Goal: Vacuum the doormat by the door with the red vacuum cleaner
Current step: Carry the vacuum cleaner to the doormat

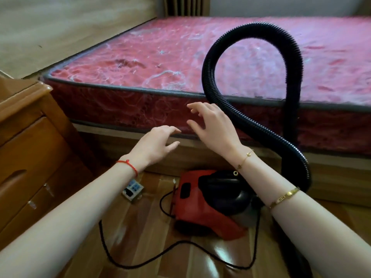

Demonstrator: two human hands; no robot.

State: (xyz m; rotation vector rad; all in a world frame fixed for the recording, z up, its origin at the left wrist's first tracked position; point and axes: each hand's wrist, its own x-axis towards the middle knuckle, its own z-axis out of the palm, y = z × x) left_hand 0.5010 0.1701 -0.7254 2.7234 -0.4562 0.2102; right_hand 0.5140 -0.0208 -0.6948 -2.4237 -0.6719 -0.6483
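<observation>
Barely begun: both hands, left (pixel 155 144) and right (pixel 210 125), hover empty, fingers spread, above the vacuum (pixel 202 205); no doormat in view.

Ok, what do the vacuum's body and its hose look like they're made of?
The vacuum body looks like hard moulded plastic: smooth red shell with glossy black parts that catch the light. The hose looks like flexible ribbed plastic, black and matte, with fine rings along its length and a loose standing loop; rubber can't be ruled out.
</observation>
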